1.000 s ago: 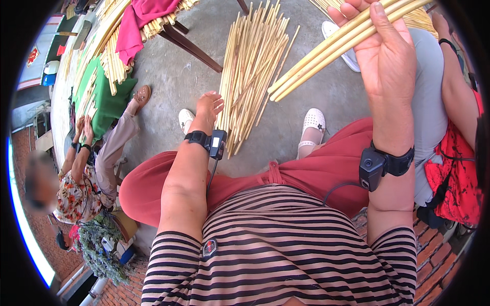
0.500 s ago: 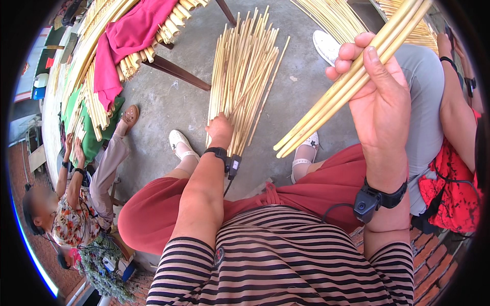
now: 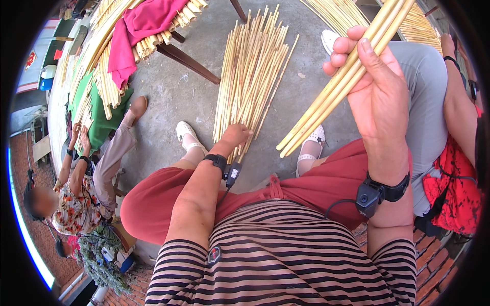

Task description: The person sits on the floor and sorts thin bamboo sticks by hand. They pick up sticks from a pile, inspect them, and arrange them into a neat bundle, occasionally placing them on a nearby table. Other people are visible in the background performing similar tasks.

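My right hand [image 3: 380, 97], raised on the right, is closed around a few smooth, pale yellow canes [image 3: 319, 111]. The thumb lies across them, and they slant from the top edge down toward my knees. On the floor in front of me lies a loose, fanned-out pile of thin canes [image 3: 250, 76], straw-coloured with brown marks. My left hand [image 3: 235, 136] rests low over the near end of this pile, its fingers bent together toward the right. What is between those fingertips is hidden. One cane [image 3: 278, 84] lies slightly apart along the pile's right side.
At upper left, thick canes [image 3: 148, 46] lie on a dark-legged stand [image 3: 189, 64] under a pink cloth [image 3: 145, 23]. A co-worker [image 3: 76, 204] sits at left, hands on canes over green cloth [image 3: 102, 122]. Another person's grey-trousered leg [image 3: 426, 86] is close on my right.
My left hand has shifted slightly right and nearer me over the pile's near end, its fingers now pointing right. The right hand still holds its canes. The view has swung a little.
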`<state>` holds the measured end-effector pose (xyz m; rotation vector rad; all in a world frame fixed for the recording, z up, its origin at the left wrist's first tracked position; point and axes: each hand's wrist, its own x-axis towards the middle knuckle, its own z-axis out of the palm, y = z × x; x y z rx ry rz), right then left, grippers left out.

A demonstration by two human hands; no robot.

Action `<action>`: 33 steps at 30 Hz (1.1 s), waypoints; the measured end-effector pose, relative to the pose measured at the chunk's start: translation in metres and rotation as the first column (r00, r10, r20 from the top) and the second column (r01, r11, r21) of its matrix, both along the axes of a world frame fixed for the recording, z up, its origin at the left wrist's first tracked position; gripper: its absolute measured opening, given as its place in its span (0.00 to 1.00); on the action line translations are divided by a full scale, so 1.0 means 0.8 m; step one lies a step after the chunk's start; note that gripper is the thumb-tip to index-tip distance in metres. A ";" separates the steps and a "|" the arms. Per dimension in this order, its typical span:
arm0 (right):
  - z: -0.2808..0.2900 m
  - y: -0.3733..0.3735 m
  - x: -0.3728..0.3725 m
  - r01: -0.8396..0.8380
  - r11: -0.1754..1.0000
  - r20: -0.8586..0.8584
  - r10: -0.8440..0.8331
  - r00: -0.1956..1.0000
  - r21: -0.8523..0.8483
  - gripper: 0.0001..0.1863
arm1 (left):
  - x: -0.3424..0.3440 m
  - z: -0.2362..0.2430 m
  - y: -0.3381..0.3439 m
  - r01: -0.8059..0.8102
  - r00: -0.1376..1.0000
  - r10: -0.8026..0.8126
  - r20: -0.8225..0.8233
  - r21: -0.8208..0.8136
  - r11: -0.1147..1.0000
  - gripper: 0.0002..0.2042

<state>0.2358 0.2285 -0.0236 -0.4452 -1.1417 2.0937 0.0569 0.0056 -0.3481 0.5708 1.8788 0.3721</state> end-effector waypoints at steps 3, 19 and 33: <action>0.007 -0.005 0.003 -0.029 0.999 0.012 0.029 1.000 0.025 0.12 | -0.014 -0.015 0.005 -0.044 0.964 0.073 -0.257 0.114 0.992 0.10; -0.011 -0.004 -0.006 0.009 0.995 0.065 -0.002 0.998 -0.103 0.11 | -0.060 -0.022 0.112 -0.111 0.788 0.026 -0.615 -0.101 0.989 0.19; -0.016 -0.017 -0.009 -0.010 1.000 0.149 0.012 0.989 -0.015 0.11 | -0.109 0.056 0.065 -0.047 0.740 0.151 -0.656 0.173 0.984 0.12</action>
